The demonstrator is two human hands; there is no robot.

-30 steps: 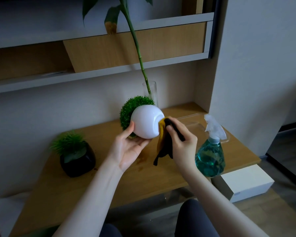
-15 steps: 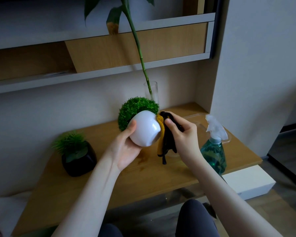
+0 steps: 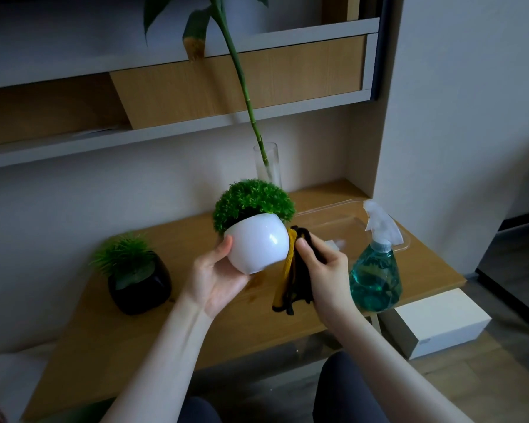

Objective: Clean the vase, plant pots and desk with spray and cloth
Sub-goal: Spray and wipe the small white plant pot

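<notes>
Nearest the camera, dark-clad knees at the bottom edge, bare forearms reaching forward over the wooden desk (image 3: 129, 340). Left hand (image 3: 216, 277) cupped under the white pot (image 3: 257, 244), thumb up its left side, fingers curled round the underside; pot lifted clear of the desk, roughly upright, topped by a round green tuft. Right hand (image 3: 326, 271) just beside it, fingers and thumb pinched on the black and yellow cloth (image 3: 293, 270), upper part of the cloth pressed to the pot's right side, lower end dangling free above the desk. To the right, near the desk's front edge, spray bottle (image 3: 376, 273) standing upright, teal liquid, white trigger head. To the left, black pot (image 3: 141, 288) with spiky green plant, standing on the desk, well apart from the hands. Below the desk's right end, white box (image 3: 440, 322) on the floor. Farther back, clear plastic tray (image 3: 342, 221) lying on the desk behind the bottle. Against the back wall, glass vase (image 3: 268, 163), upright, holding one long green stalk (image 3: 242, 80) leaning left up past the shelves (image 3: 287, 111).
</notes>
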